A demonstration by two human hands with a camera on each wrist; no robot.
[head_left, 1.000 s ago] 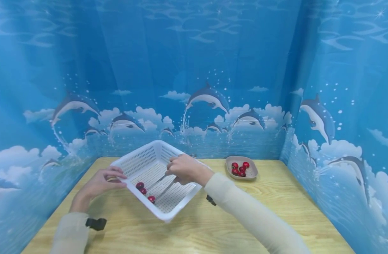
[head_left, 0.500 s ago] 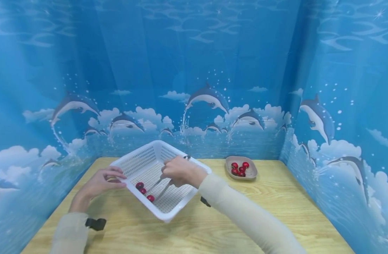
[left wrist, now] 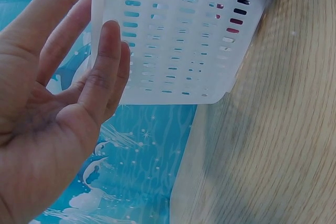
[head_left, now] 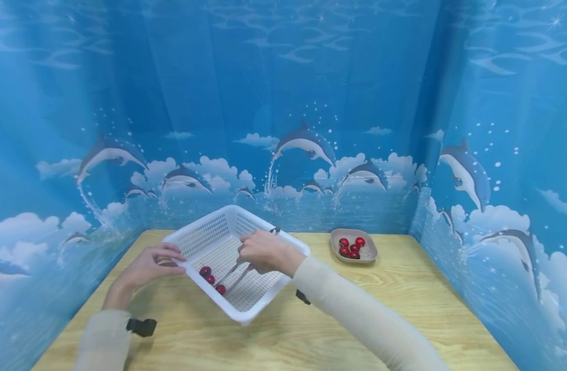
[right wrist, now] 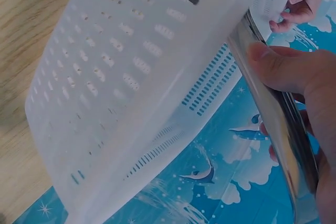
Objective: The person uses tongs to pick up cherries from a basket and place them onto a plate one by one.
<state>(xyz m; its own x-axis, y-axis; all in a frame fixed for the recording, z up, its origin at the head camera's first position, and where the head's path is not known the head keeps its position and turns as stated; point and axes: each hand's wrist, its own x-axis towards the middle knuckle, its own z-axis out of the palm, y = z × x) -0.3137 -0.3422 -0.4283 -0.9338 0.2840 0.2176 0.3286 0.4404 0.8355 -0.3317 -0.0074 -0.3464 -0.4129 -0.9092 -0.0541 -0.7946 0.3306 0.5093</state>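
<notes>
A white perforated plastic basket [head_left: 257, 309] is tilted toward the left front in the head view. My left hand [head_left: 146, 268] pinches its left rim; in the left wrist view the fingers [left wrist: 107, 56] lie along the side wall. Inside the low corner are three dark red cherries [head_left: 220, 289]. My right hand [head_left: 267, 252] reaches over the basket and grips metal tongs [right wrist: 275, 129]. Their two arms slope down to the frontmost cherry, one on each side; whether they touch it cannot be told. The other two cherries [head_left: 205, 271] lie just behind it.
A small beige dish [head_left: 369, 250] with several cherries [head_left: 354, 248] stands at the back right of the wooden table [head_left: 404, 309]. Blue dolphin-print curtains [head_left: 283, 103] close off the back and both sides.
My right hand has shifted slightly left with the tongs, and the tongs' arms have drawn closer together around the frontmost cherry. The left hand and basket have stayed put.
</notes>
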